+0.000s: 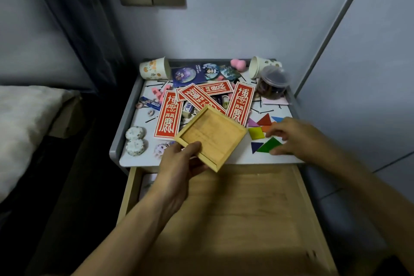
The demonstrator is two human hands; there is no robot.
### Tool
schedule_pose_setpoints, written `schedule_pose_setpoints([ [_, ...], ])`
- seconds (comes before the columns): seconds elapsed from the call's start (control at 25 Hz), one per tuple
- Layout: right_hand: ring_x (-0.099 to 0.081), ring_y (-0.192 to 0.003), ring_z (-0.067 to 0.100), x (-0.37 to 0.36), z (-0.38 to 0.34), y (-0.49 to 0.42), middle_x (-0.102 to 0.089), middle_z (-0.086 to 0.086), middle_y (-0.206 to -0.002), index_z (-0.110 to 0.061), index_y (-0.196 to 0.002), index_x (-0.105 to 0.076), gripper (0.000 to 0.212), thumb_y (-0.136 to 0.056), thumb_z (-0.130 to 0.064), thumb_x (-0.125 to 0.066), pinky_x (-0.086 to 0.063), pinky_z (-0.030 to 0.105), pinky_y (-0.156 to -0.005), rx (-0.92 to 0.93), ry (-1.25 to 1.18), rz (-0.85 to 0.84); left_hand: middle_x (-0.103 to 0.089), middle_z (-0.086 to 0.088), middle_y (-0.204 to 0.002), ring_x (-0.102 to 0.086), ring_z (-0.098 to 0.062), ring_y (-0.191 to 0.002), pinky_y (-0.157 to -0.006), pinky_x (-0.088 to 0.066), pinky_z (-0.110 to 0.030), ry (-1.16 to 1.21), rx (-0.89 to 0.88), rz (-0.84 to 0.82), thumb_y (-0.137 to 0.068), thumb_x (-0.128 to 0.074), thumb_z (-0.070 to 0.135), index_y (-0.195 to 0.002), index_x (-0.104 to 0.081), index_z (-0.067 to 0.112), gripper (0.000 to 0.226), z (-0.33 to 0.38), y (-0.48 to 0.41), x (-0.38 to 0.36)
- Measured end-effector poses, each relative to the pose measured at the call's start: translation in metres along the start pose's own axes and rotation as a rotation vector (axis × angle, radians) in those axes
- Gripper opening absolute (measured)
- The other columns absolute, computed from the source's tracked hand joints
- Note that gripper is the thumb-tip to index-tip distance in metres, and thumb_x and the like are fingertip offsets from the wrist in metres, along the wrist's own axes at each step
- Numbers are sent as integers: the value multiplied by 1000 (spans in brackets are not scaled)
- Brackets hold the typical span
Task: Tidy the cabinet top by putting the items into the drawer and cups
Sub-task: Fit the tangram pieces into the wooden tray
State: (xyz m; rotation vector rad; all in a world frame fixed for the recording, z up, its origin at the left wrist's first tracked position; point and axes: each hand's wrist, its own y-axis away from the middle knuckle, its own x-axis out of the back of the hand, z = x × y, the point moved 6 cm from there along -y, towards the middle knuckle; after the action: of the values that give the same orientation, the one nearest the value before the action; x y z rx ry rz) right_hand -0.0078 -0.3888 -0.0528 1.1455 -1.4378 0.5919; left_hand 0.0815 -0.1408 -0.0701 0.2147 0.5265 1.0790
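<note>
Nearest us, the pale wooden drawer (235,219) stands pulled out under the bench (246,159). Above its far edge our left hand (179,163) grips a shallow square wooden tray (212,134) by its near corner, thumb on the raised rim and fingers underneath. The tray is tilted and held off the bench, and its light wood floor shows bare.

To the right, our right hand (293,136) bends over flat coloured puzzle pieces lying on the white top. Its thumb touches the edge of the green triangle (268,145), with the fingers curled above. We cannot tell whether it pinches the piece or only rests there. Beside it lie a yellow square (255,132), a dark blue triangle (255,147) and a red triangle (265,120).

Further back, red cards (240,103) with white characters overlap in a loose heap, with black hairpins scattered around them. At the far corners two paper cups lie on their sides, one left (153,70) and one right (259,67). A clear lidded jar (272,84) sits just in front of the right one.
</note>
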Motion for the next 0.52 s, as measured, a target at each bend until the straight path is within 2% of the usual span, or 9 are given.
schedule_pose_setpoints([
  [0.04,-51,-95,7,-10,6,-2,-51,-8,-111,-35,-111,-59,44,-74,-31,-82,-46,24,-79,2,11,-57,-69,-12,-102,-70,-28,-85,-70,-59,-33,-7,5,-8,-98,-51,9,-116,-58,7,19,-1,-1,-1],
  [0.12,-51,-96,6,-20,9,-5,-47,-10,-111,-38,-105,-55,41,-74,-30,-81,-49,26,-83,20,-5,-62,-70,-12,-103,-71,-29,-89,-74,-59,-36,-5,20,-28,-98,-53,11,-115,-58,8,18,-2,-2,-5],
  [0.24,-50,-92,5,-17,13,-11,-47,-9,-108,-37,-93,-54,33,-75,-32,-80,-45,22,-79,18,-26,-22,-70,-12,-104,-71,-29,-91,-71,-60,-34,-8,26,-53,-97,-54,13,-114,-58,8,18,-4,-3,-8],
  [0.36,-52,-92,8,-19,14,-14,-49,-8,-104,-32,-90,-53,31,-75,-30,-80,-46,22,-76,-21,-12,-32,-71,-10,-103,-72,-26,-90,-69,-58,-33,-5,20,-54,-98,-53,12,-117,-58,8,20,-7,-5,-6],
  [0.52,-55,-92,14,-16,25,-19,-57,-6,-98,-29,-89,-52,30,-77,-21,-78,-45,27,-74,-114,-147,-36,-71,-9,-101,-72,-25,-88,-67,-57,-32,7,19,-52,-98,-52,11,-119,-58,7,22,-8,-7,-4],
])
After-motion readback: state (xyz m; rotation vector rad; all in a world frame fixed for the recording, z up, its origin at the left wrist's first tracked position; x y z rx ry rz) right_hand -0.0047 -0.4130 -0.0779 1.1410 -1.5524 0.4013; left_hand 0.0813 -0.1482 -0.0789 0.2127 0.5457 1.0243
